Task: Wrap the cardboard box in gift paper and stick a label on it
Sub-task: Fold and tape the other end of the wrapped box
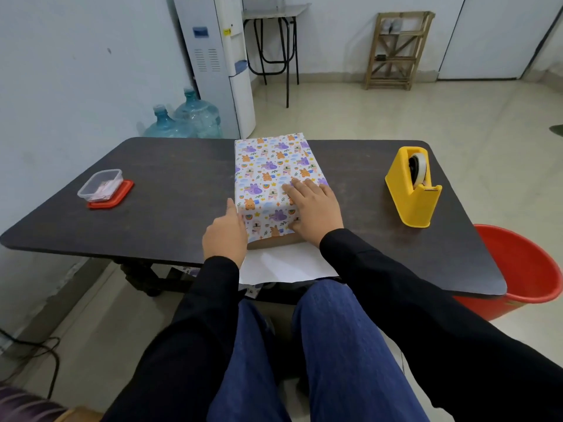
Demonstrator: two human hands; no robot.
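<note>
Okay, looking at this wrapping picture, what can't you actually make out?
All in the head view:
- Far end of the wrapped box: hidden by the box itself.
- Contents of the clear container: too small and blurred.
- Left hand grip: fingers hidden behind the hand's own back, against the box side.
- Loose tape end on the yellow dispenser: too small.

Plain office back room: water dispenser (219, 62), spare bottles (185, 120), tiled floor (396, 117).

Red bucket (524, 263) — water jugs (198, 117) beyond

head-worn camera, looking forward and down, close over table (170, 190)
</note>
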